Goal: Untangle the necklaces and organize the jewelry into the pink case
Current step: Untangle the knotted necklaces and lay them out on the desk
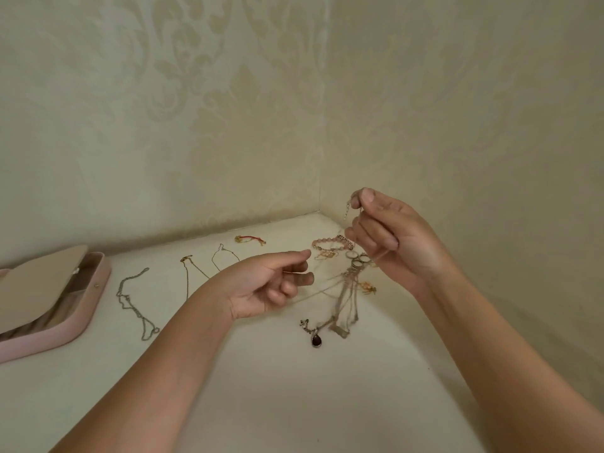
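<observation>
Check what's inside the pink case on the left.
The pink case lies open. Past its raised lid, only beige lining and a ridged padded strip show. No jewelry is visible inside, but the lid hides most of the interior.

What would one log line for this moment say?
right hand: pinches chain end, raised | left hand: holds chain strand | tangle: on table | pink case: open

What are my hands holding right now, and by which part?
The right hand pinches a thin pale metal chain near its clasp end. Whether the left hand grips it cannot be told.
</observation>
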`<state>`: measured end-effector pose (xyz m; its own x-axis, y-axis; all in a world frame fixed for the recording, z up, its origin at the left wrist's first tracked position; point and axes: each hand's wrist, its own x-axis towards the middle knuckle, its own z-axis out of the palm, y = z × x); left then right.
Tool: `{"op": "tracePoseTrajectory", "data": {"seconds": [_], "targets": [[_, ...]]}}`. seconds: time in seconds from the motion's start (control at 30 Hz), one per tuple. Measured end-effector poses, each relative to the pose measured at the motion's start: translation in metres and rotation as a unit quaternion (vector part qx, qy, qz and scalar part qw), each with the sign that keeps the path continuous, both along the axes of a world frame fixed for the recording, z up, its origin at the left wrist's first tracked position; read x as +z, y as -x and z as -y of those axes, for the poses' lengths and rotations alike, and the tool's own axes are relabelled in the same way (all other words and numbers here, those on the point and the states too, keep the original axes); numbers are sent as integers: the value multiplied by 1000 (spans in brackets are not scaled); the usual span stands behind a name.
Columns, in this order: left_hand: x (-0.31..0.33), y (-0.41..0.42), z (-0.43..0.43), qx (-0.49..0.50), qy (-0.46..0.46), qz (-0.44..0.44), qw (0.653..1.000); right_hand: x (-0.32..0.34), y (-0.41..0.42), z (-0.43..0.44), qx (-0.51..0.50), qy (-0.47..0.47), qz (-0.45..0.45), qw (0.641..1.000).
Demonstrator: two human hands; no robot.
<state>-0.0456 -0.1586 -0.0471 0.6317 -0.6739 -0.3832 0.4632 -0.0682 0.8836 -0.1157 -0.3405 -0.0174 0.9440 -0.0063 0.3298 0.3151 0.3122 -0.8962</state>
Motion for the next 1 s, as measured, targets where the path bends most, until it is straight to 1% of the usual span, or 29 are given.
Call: {"op": "tracePoseTrajectory", "data": {"seconds": [0.07,0.13,0.2,0.27,0.37,0.43,0.6,0.73,0.87,1.0], "targets": [[-1,2,1,0,-15,72,997,4,2,2,7,2,-18,1000],[-3,3,2,-21,-5,135,991,6,3,3,20,3,-32,999],[-3,7,3,-60,1,195,979,6,3,3,28,12,-42,999],[-3,13,8,-98,28,232,967,5,3,3,38,25,-50,998],[-5,21,18,-105,71,255,959,5,3,1,44,40,-62,996],[-6,24,22,-104,78,261,957,5,4,0,39,49,-63,996],[-9,29,23,-110,35,304,946,7,5,-1,32,62,-55,996],[-11,31,27,-135,19,300,944,7,7,-3,36,65,-51,996],[-13,32,30,-140,15,304,942,8,9,-4,36,71,-43,996],[-11,34,29,-119,-29,352,928,8,9,-6,39,70,-34,996]]}}
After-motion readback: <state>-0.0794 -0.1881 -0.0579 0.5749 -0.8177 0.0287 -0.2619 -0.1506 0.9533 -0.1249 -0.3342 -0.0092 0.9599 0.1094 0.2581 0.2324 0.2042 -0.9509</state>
